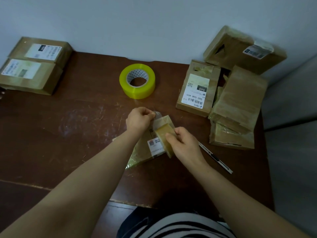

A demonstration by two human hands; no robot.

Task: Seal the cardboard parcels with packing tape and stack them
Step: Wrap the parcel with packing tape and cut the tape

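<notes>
A small cardboard parcel with a white label lies on the brown table in front of me, one end raised. My left hand pinches a strip of clear tape at the parcel's far end. My right hand grips the parcel's taped right side, thumb on top. A roll of yellow packing tape stands flat beyond the hands, apart from them.
Two labelled parcels lie side by side at the table's far left. Several more parcels are heaped at the far right against the wall. A box cutter lies right of my right hand. The table's near edge is by my lap.
</notes>
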